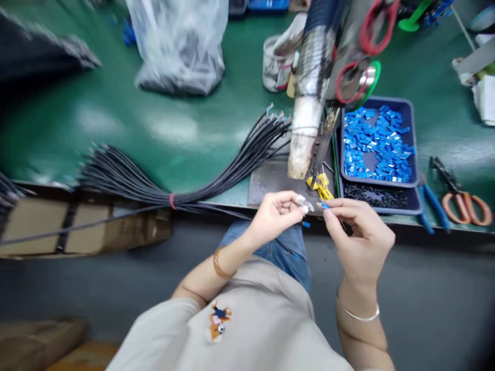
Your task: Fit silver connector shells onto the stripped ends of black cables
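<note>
My left hand [275, 214] is closed in a pinch at the table's front edge. A black cable [235, 212] leads in behind it, and its end appears to be held there. White material [303, 202] wraps or sits at those fingertips; I cannot tell which. Just below hangs a small blue piece [306, 224]. Close by on the right, my right hand [358, 232] pinches another small blue connector piece [324, 205] between thumb and finger. The fingertips of both hands are a short gap apart.
A bundle of black cables [201, 196], tied with a red band, lies leftward. A tray of blue pieces [415, 139] rests over a tray of black parts [415, 203]. Pliers [433, 206] and orange-handled scissors [466, 206] lie right. A white-tipped duct [303, 123] hangs above the hands.
</note>
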A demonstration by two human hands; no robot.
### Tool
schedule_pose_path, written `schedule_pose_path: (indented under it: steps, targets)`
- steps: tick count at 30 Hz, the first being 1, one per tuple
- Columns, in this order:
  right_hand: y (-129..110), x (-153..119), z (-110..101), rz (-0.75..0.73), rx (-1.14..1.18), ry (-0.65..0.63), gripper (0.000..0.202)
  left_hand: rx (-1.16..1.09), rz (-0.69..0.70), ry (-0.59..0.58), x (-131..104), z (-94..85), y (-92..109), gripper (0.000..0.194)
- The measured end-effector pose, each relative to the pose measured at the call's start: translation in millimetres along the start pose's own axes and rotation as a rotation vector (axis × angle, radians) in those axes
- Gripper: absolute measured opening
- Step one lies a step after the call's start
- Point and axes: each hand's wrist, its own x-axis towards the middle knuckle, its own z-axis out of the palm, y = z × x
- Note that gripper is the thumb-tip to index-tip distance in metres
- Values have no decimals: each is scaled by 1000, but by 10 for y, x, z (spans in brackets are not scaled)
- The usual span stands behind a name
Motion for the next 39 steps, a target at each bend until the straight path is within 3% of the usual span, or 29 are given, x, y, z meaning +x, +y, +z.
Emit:
schedule_pose_path:
  steps: [7, 13, 16, 21, 24, 28, 32, 35, 39]
  targets:
    - [242, -80, 140, 65, 204, -107, 6, 135, -51, 16, -27, -29, -75, 29]
    - [212, -95, 105, 96, 216, -139, 4, 246, 10, 16, -63, 47, -75, 22]
    - [145, -121, 144, 57, 157, -76, 7, 255, 37, 28, -90, 61, -49, 23]
    - [60, -176, 256, -142, -58, 91, 17, 142, -23, 39, -127, 37, -19, 29]
    - [60, -180, 284, -114, -51, 86, 13, 63, -37, 27, -131, 6, -27, 28]
    - [63, -151, 248, 33, 67, 52, 5, 7, -51, -1, -107, -38, -46, 28]
    - [43, -119, 187, 93, 109, 122, 7, 22, -13, 15, -60, -61, -56, 21]
    - [40, -124, 154, 50, 42, 126, 7, 33, 30, 48, -27, -53, -52, 18]
    - [44, -148, 131, -131, -150, 134, 12, 17, 34, 45, 2, -20, -13, 19]
